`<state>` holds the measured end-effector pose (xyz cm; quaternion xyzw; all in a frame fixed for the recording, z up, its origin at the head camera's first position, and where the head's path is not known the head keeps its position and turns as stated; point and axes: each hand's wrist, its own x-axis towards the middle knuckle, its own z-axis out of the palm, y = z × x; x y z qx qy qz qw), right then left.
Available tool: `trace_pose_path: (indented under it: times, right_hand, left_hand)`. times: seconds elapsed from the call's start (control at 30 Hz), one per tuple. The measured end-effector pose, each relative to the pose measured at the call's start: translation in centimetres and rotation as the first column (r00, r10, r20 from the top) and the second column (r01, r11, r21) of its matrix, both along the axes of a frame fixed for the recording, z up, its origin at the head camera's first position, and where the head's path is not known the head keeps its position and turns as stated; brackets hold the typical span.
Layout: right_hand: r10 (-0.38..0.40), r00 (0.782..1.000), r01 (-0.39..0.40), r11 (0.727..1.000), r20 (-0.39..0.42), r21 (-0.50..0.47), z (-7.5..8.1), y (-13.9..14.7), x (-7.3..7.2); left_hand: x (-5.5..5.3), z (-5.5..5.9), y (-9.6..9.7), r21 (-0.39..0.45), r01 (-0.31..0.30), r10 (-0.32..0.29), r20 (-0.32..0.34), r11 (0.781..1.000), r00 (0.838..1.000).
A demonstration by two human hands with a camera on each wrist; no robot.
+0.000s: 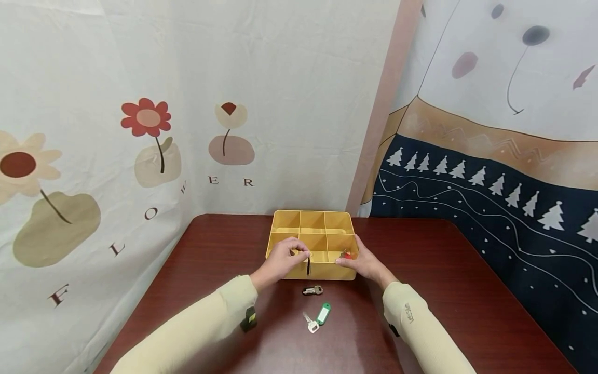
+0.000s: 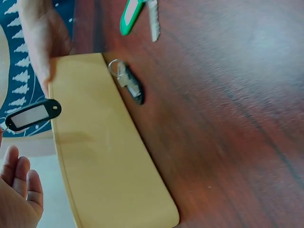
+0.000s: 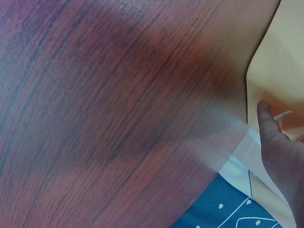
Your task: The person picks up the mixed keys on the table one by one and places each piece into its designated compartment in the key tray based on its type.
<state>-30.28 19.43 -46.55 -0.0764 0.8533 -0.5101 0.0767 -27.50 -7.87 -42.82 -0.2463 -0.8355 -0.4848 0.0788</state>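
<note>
My left hand [image 1: 286, 258] pinches a key ring above the front left part of a yellow divided box [image 1: 329, 271]. From it hangs a black key tag [image 2: 35, 116] with a white label; the key itself is hidden by the fingers. My right hand [image 1: 369, 265] holds the box at its front right corner, thumb over the front rim and fingers along the side. A red tag [image 1: 346, 255] lies in the front right compartment, partly behind the thumb. On the table before the box lie a key with a black tag [image 1: 312, 290] and a key with a green tag [image 1: 323, 314].
The box stands on a dark red-brown wooden table [image 1: 224, 249], near its far edge. Behind it hangs a pale curtain with flowers [image 1: 299, 104], and to the right a dark blue one with white trees [image 1: 467, 213].
</note>
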Motion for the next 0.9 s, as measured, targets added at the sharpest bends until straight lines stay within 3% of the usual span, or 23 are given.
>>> trace_pose_path:
  times: [0.17,0.5,0.9]
  right_hand:
    - [-0.011,1.000,0.011,1.000,0.009,-0.004,0.1,-0.1,0.1]
    - [-0.021,1.000,0.021,1.000,0.019,0.002,0.2,-0.1,0.1]
    - [-0.023,0.999,0.023,1.000,0.031,0.005,0.3,-0.1,0.2]
  left_hand:
    - [-0.9,0.5,0.1,0.035,-0.027,0.027,0.000,0.999,1.000]
    - [-2.1,1.3,0.6,0.065,-0.108,0.104,0.068,0.992,0.992]
    - [-3.7,1.0,1.4,0.073,-0.187,0.179,0.104,0.980,0.978]
